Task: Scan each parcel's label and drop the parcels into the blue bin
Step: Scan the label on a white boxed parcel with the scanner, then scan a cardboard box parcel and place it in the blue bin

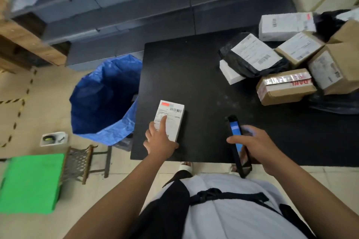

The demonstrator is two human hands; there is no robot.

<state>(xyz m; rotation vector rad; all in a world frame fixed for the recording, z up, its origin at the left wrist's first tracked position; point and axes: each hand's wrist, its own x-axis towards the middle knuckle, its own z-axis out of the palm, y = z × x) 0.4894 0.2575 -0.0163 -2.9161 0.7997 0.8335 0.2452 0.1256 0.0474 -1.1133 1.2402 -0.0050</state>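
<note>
A small white parcel with a barcode label lies near the left front edge of the black table. My left hand grips its near end, the index finger stretched along the label. My right hand holds a black phone-like scanner with a lit blue screen, to the right of the parcel. The blue bin stands open on the floor just left of the table. A pile of several parcels, brown boxes, white packets and a black bag, sits at the table's far right.
Grey shelving runs behind the table. On the floor at left are a green block, a woven stool and a small white tray. Wooden pallets stand at the far left.
</note>
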